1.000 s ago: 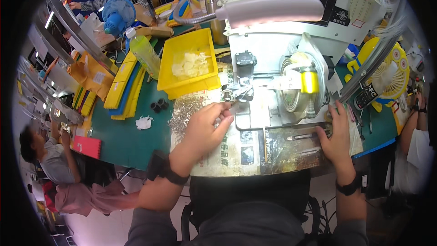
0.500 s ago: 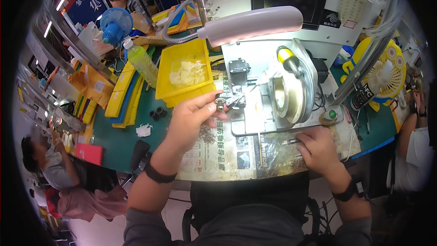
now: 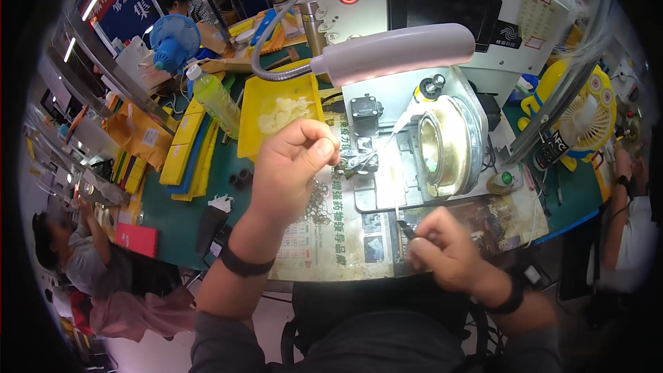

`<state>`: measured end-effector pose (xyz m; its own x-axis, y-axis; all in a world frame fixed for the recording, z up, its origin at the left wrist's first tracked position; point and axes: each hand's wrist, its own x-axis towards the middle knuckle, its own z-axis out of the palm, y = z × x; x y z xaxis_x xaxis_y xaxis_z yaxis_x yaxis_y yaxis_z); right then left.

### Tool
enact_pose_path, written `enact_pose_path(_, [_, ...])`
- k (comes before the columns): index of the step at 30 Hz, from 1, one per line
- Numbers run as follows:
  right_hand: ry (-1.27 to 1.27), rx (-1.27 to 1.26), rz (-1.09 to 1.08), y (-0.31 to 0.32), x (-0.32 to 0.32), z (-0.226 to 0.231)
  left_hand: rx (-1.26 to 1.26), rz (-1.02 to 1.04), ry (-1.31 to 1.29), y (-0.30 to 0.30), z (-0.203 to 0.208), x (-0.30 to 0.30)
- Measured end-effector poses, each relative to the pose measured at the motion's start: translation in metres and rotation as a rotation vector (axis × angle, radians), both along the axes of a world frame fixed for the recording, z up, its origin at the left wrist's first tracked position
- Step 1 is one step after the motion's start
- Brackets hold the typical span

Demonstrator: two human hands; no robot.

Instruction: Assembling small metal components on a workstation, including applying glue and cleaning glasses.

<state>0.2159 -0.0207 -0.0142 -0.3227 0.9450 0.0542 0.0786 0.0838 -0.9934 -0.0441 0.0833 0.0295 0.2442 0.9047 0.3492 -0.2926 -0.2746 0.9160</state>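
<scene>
My left hand [image 3: 293,166] is raised beside the machine's small metal clamp [image 3: 360,159], thumb and forefinger pinched together. Whatever lies between those fingertips is too small to make out. Low over the paper-covered table front, my right hand [image 3: 445,252] is closed round a slim dark tool [image 3: 406,226], its end pointing up and left toward the machine's base. The exact kind of tool is not clear. Right of the clamp stands a large round metal wheel [image 3: 429,148] with a yellow-banded syringe-like tube [image 3: 429,88] above it. Thin wire lies tangled [image 3: 318,207] beside my left hand.
A pale lamp [image 3: 397,52] on a bent neck hangs over the work. Left are a yellow bin [image 3: 248,107] with whitish scraps, a green bottle [image 3: 215,103] and yellow and blue strips [image 3: 186,141]. A yellow fan [image 3: 587,107] stands right. People sit at both sides.
My right hand has lifted the slim tool and moved left and toward me. My left hand has come off the clamp's round knob, rising slightly, fingers now pinched. The view has shifted a little.
</scene>
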Motion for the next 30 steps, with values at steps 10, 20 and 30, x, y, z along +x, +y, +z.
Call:
enact_pose_path(10, [0.341, -0.055, -0.05, 0.053, -0.06, 0.006, 0.173, -0.154, 0.057, -0.027, -0.021, 0.007])
enact_pose_path(20, [0.4, -0.023, -0.088, 0.067, -0.07, 0.001, 0.24, -0.044, 0.188, -0.032, -0.019, 0.009])
enact_pose_path(30, [0.423, -0.053, -0.102, 0.066, -0.072, 0.002, 0.296, -0.023, 0.224, -0.032, -0.017, 0.009])
